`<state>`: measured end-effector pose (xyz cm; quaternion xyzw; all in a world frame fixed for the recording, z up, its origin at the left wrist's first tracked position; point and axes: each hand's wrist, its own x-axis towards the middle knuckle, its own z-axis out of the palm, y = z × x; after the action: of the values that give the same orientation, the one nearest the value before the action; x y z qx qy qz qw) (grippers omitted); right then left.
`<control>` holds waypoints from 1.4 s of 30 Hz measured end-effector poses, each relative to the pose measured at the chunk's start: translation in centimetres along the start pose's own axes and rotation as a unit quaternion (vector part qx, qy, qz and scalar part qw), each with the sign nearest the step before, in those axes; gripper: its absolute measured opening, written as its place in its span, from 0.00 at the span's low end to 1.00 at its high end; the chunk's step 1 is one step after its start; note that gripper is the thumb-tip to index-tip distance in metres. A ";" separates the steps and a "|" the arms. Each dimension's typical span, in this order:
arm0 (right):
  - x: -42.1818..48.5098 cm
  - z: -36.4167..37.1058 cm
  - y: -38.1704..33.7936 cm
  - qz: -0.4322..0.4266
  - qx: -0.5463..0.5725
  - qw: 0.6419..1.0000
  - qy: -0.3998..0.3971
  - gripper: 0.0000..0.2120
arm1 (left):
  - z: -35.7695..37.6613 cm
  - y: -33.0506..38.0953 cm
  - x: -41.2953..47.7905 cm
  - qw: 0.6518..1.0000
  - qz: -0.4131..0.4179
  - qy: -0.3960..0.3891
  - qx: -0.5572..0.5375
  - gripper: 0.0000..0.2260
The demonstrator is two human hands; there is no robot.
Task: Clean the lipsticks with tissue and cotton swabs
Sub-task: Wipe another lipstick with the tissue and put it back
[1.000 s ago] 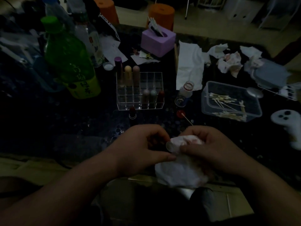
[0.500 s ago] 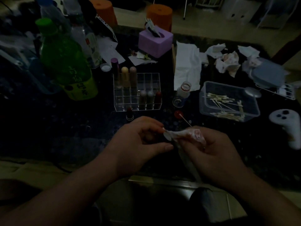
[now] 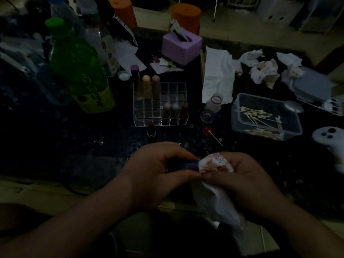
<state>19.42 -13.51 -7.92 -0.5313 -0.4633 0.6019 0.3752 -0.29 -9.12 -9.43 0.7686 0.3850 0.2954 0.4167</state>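
Pretty dark shot and just the one head view, so bear with me. Well in front of the clear organizer (image 3: 173, 90), the left hand (image 3: 158, 172) has its fingers and thumb curled round a dark lipstick (image 3: 188, 165) held sideways, with the tip pointing at the right hand (image 3: 242, 179). The right hand pinches a red-stained tissue (image 3: 214, 162) bunched over that tip, and the rest of it hangs down.

So I'd call this the wipe-the-end step. Tips imo: hold the tube steady with the left and twist the tissue round it. Go light so the stick doesn't snap or smear. Shift to a white patch, because this bit looks used up. For the rim groove a swab would probably do better. There's a loose swab (image 3: 216, 137) just front-right of the organizer, and a tub (image 3: 236, 125) of them off to its right.
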 end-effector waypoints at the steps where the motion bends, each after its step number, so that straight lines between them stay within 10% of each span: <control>1: 0.0 0.1 -0.3 0.034 0.058 0.998 -0.013 0.10 | -0.2 0.0 0.0 0.999 0.041 0.017 0.030 0.14; 7: -0.3 1.0 -0.9 0.049 0.063 0.997 -0.001 0.08 | -0.3 -0.1 0.0 0.981 0.132 0.062 0.128 0.10; 11: -0.4 0.7 -0.6 -0.055 -0.073 0.995 0.036 0.03 | -0.9 0.4 0.2 0.992 -0.104 -0.068 0.005 0.15; 15: -0.1 0.1 -0.3 -0.218 -0.216 0.952 0.021 0.08 | -1.5 1.5 0.7 0.861 -0.324 -0.167 -0.355 0.14; 18: 0.1 0.1 -0.2 -0.241 -0.276 0.930 0.007 0.09 | -0.7 1.8 0.8 0.839 -0.345 -0.105 -0.407 0.16; 26: 0.3 1.4 -1.0 0.005 0.114 0.993 0.044 0.05 | 0.4 1.7 0.2 0.944 -0.146 0.062 -0.289 0.09; 35: 0.5 1.0 -1.0 -0.026 -0.027 0.996 0.075 0.04 | -0.5 0.5 -0.1 0.982 0.138 0.083 0.099 0.11; 38: 0.3 1.0 -1.0 -0.096 -0.094 0.988 0.079 0.04 | -1.0 1.7 -0.1 0.989 -0.097 0.011 -0.109 0.14; 42: -0.2 1.4 -1.4 -0.203 -0.153 0.967 0.037 0.10 | -1.2 2.2 0.3 0.837 -0.359 -0.087 -0.404 0.20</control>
<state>17.99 -13.55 -6.53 -0.4995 -0.6335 0.4151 0.4206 -0.35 -9.13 -6.89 0.3624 0.4422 0.1868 0.7989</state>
